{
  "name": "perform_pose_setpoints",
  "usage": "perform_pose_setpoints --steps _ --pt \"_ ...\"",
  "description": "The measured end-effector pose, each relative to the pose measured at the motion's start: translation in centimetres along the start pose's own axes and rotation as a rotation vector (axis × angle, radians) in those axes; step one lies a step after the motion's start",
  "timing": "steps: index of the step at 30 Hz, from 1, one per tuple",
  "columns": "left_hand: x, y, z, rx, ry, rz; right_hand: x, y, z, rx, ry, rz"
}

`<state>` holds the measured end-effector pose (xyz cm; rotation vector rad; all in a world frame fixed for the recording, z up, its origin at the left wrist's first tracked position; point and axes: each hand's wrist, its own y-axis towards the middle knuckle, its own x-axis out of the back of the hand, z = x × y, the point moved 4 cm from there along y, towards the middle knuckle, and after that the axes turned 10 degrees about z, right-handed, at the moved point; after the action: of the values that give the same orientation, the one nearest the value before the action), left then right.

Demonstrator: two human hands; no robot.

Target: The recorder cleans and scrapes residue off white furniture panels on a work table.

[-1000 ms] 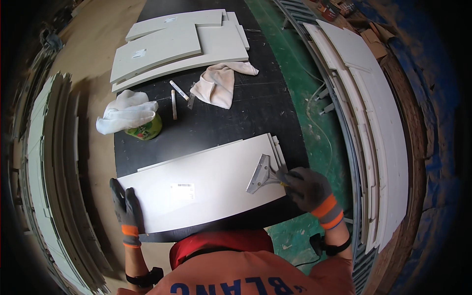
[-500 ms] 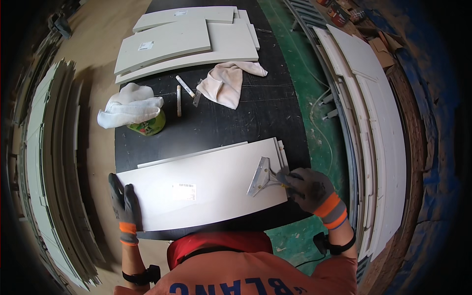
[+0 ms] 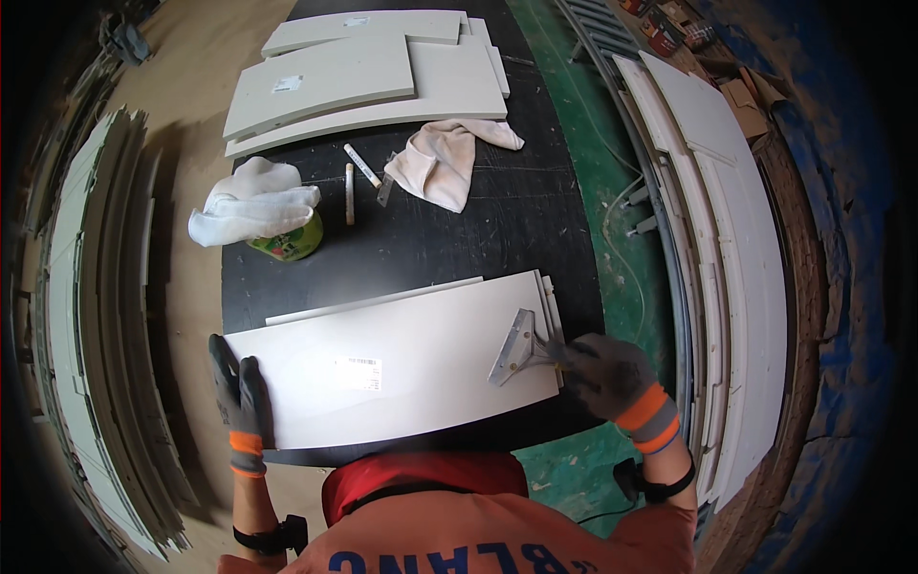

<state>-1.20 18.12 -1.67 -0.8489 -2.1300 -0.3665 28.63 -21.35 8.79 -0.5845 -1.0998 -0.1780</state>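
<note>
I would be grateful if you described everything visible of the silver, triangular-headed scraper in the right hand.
The silver, triangular-headed scraper looks metallic, with a wide, straight edge and small round marks on a frame narrowing toward its handle. The handle is mostly hidden within the gray-gloved right grip. The head is over the right part of the white, flat, labelled panel, its edge facing left and slanted; whether it touches the surface is unclear.

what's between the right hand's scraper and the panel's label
Nothing visible: from the scraper in the right hand leftward to the paper label, only bare surface of the top white panel shows.
</note>
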Motion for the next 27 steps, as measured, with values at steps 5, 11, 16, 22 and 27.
perform_pose_setpoints --steps 5,11,16,22,27 --pt "0.2 0.1 -0.4 0.01 -0.024 0.02 0.4 0.8 0.5 0.014 -0.064 0.039" --pt "0.1 0.0 -0.1 0.014 0.002 0.009 0.7 0.6 0.7 -0.01 -0.066 0.076" --pt "0.1 0.1 -0.4 0.014 -0.001 -0.001 0.6 0.9 0.7 -0.003 -0.069 0.061" --pt "0.1 0.1 0.1 0.016 0.049 0.014 0.8 1.1 0.9 0.015 -0.094 0.047" --pt "0.1 0.0 -0.2 0.01 0.024 0.009 1.5 0.9 1.2 -0.006 -0.109 0.088"
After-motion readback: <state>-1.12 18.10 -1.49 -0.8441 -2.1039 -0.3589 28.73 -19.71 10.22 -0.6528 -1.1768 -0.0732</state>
